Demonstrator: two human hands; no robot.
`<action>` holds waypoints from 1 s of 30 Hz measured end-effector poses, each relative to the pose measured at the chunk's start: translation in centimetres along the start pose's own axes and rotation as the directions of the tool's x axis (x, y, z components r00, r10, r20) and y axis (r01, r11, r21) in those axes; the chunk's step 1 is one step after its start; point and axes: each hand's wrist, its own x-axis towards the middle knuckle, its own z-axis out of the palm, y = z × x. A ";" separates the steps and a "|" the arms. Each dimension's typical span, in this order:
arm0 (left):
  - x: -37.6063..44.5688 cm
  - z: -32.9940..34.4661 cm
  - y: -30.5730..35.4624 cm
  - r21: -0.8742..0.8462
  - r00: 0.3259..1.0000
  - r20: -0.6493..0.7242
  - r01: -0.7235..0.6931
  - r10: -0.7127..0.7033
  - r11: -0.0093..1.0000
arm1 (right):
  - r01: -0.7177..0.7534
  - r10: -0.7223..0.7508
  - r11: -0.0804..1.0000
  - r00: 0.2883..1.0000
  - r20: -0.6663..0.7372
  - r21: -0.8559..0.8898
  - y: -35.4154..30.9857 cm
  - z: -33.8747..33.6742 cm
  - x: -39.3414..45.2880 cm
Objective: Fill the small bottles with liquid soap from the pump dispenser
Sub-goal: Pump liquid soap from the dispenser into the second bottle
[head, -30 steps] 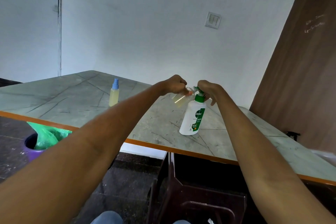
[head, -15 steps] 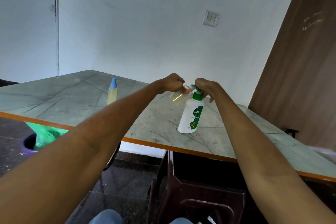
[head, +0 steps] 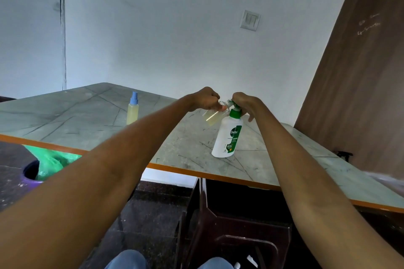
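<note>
Left hand (head: 205, 98) grips small bottle (head: 211, 117), tilted, mouth at the spout. Right hand (head: 242, 102) curled over pump dispenser (head: 228, 137), upright on counter (head: 87, 120). Advice — short, steady presses; keep mouth under spout. Capped bottle (head: 132, 109) stands well apart.

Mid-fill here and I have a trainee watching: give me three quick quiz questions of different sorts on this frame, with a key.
1. True or false: the pump dispenser lies on its side on the table.
2. What does the left hand hold at the pump's spout?
A. a small clear bottle, tilted
B. a blue cap
C. a green bag
3. Fill in: the bottle with the blue sprayer stands to the ___ of both hands.

Key:
1. False: it stands upright, the right hand on its pump head.
2. A: the small bottle already holds some yellowish liquid.
3. left
</note>
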 end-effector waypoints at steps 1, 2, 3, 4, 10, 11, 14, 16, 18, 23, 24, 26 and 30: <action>0.1 -0.1 0.0 0.003 1.000 -0.002 -0.006 0.006 1.000 | -0.005 0.005 1.000 1.000 -0.001 0.007 -0.2 0.0 0.0; 0.1 -0.2 0.1 0.007 1.000 -0.002 -0.007 0.007 1.000 | -0.010 0.010 1.000 1.000 0.000 0.009 -0.2 0.0 0.1; 0.2 -0.3 0.1 0.004 1.000 0.000 -0.006 0.006 1.000 | -0.014 0.014 1.000 1.000 0.001 0.016 -0.3 -0.1 0.1; 0.2 -0.3 0.2 0.003 1.000 -0.002 -0.004 0.004 1.000 | -0.011 0.011 1.000 1.000 0.000 0.022 -0.2 -0.1 0.2; 0.3 0.2 -0.5 -0.038 1.000 -0.002 -0.022 0.022 0.999 | -0.035 0.035 0.999 0.999 -0.007 0.004 0.5 0.4 0.7; 0.3 0.2 -0.6 -0.045 1.000 -0.005 -0.018 0.018 0.999 | -0.038 0.038 0.999 0.999 -0.005 0.002 0.5 0.5 0.8; -0.1 0.4 -0.6 -0.042 1.000 -0.027 -0.017 0.016 0.999 | -0.019 0.020 1.000 1.000 -0.005 0.016 0.4 0.6 0.8; 0.0 0.4 -0.6 -0.048 0.999 -0.033 -0.026 0.025 0.999 | -0.015 0.015 1.000 1.000 -0.006 0.014 0.3 0.3 0.6; -0.3 0.3 -0.2 -0.071 0.999 -0.023 -0.034 0.032 0.997 | 0.003 -0.003 1.000 1.000 -0.011 0.022 0.2 0.1 0.6; 0.0 0.1 -0.1 -0.054 0.999 -0.030 -0.023 0.021 0.998 | 0.002 -0.002 1.000 1.000 -0.008 0.013 0.3 0.0 0.9; 0.0 0.1 -0.1 -0.051 0.999 -0.030 -0.014 0.012 0.999 | 0.006 -0.006 1.000 1.000 -0.009 0.010 0.3 0.0 1.0; 0.0 0.1 -0.2 -0.036 0.999 -0.028 -0.020 0.019 0.999 | 0.003 -0.003 1.000 1.000 -0.007 -0.006 0.2 0.2 0.9; -0.2 0.0 -0.2 -0.022 1.000 -0.004 -0.010 0.010 1.000 | -0.014 0.014 0.998 1.000 -0.006 -0.061 0.4 0.4 0.6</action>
